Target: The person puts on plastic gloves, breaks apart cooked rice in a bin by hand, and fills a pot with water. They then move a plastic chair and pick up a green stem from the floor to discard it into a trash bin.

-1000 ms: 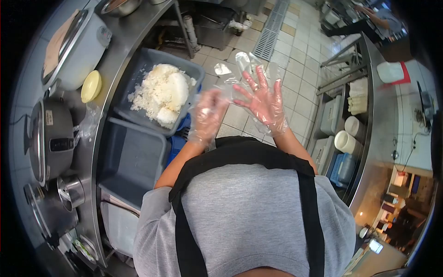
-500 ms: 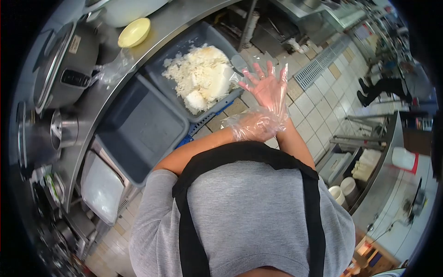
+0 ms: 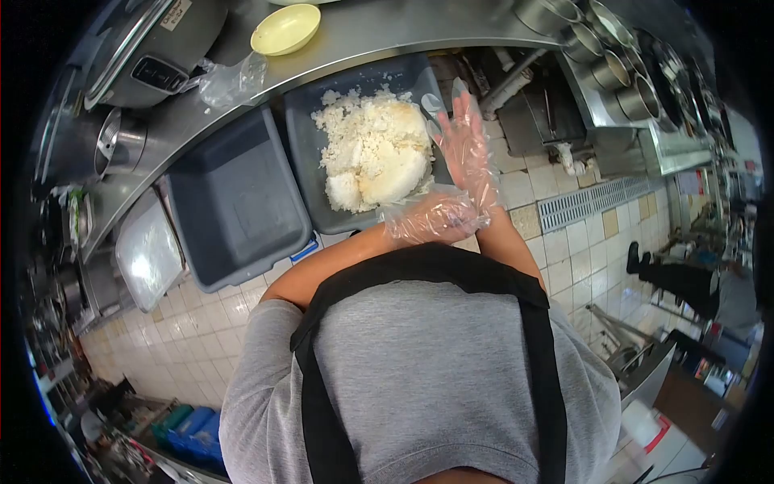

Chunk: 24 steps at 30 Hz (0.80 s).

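Clear plastic gloves cover both hands. My right hand (image 3: pixel 466 153) is raised beside the right edge of a grey tub (image 3: pixel 302 121), its fingers stretched upward and holding nothing. At its wrist, my left hand (image 3: pixel 439 216) is closed around the loose cuff of the right glove (image 3: pixel 482 198); the fingertips are partly hidden by crinkled plastic. In the tub lies a big mound of cooked white rice (image 3: pixel 375 153), crumbled at the back and in packed lumps nearer me. A handle-like end of a utensil (image 3: pixel 433 103) shows at the tub's right side.
Left of the rice stands a second grey tub (image 3: pixel 234 202) with nothing in it. Along the steel counter (image 3: pixel 363 44) are a yellow bowl (image 3: pixel 285 30), a plastic bag (image 3: pixel 232 81) and a large cooker (image 3: pixel 153 56). Metal pots (image 3: pixel 637 97) stand at right. Another person (image 3: pixel 685 286) is farther off.
The view has swung, bringing the pots at right into sight. My right hand has turned, with its spread fingers now closer together. My left hand stays at the right wrist.
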Available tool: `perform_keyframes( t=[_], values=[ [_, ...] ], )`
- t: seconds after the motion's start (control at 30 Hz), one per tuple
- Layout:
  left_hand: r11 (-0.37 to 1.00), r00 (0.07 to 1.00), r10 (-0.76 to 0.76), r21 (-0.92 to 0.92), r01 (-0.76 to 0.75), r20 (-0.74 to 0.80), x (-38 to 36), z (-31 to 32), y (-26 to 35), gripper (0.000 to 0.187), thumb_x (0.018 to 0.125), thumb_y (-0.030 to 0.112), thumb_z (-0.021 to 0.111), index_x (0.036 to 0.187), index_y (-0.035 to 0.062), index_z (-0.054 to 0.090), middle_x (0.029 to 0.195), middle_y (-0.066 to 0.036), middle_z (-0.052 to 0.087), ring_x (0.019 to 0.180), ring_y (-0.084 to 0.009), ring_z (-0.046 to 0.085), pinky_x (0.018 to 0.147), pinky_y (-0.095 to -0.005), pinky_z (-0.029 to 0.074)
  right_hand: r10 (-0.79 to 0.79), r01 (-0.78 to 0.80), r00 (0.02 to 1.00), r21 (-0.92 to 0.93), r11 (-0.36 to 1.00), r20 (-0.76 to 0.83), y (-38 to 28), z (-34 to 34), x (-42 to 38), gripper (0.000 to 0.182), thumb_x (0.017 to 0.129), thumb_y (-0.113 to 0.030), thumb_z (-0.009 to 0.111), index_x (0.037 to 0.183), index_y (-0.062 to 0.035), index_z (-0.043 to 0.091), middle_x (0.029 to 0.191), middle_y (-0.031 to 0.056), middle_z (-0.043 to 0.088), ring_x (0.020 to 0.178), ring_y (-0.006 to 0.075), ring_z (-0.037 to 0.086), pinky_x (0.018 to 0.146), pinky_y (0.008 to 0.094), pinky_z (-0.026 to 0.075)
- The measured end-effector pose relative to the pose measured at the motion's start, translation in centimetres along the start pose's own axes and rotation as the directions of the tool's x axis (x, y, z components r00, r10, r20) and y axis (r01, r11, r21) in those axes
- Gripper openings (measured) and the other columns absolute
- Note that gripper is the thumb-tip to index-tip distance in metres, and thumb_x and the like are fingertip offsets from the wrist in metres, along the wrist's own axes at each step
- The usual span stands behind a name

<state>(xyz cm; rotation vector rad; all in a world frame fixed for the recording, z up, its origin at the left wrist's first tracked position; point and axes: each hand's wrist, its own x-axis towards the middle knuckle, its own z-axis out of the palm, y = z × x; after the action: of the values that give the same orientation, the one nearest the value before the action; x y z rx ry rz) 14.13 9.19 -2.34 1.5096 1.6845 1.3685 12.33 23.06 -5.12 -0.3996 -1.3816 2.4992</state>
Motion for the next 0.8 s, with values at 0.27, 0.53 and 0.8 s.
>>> perform_keyframes(
  t=[0.27, 0.53, 0.8],
  values=[
    [0.959, 0.960, -0.279, 0.037, 0.279, -0.019, 1.7, -0.4, -1.9, 0.036, 0.090, 0.037, 0.055, 0.077, 0.0031, 0.060, 0.073, -0.013, 0.057, 0.068, -0.0291, 0.055, 0.065, -0.0383, 0.044, 0.078, -0.098, 0.983, 0.113, 0.989, 0.169, 2.6, -1.2, 6.1, 0.070, 0.091, -0.046, 0.048, 0.147, -0.0274, 0.011, 0.153, 0.0008, 0.008, 0.135, 0.0298, 0.023, 0.109, 0.0470, 0.019],
    [0.885, 0.955, -0.268, 0.358, 0.297, -0.129, 2.5, -1.9, -2.5, 0.038, 0.088, 0.042, 0.055, 0.088, 0.0055, 0.065, 0.088, -0.014, 0.062, 0.082, -0.0310, 0.058, 0.075, -0.0385, 0.046, 0.202, 0.063, 0.962, -0.873, 0.484, 0.182, 3.1, 0.5, 8.0, 0.088, 0.079, -0.049, 0.062, 0.146, -0.0192, 0.014, 0.152, 0.0117, 0.008, 0.133, 0.0349, 0.028, 0.109, 0.0447, 0.024],
    [0.747, 0.951, -0.287, 0.594, 0.299, -0.119, 3.8, -6.0, -4.8, 0.051, 0.085, 0.029, 0.060, 0.127, 0.0049, 0.046, 0.120, -0.022, 0.050, 0.116, -0.0345, 0.046, 0.095, -0.0411, 0.038, 0.259, 0.319, 0.932, -0.915, -0.249, 0.254, 4.2, 2.6, 8.6, 0.086, 0.075, -0.061, 0.058, 0.144, -0.0239, 0.024, 0.151, 0.0182, 0.011, 0.129, 0.0412, 0.034, 0.100, 0.0590, 0.030]
  ],
)
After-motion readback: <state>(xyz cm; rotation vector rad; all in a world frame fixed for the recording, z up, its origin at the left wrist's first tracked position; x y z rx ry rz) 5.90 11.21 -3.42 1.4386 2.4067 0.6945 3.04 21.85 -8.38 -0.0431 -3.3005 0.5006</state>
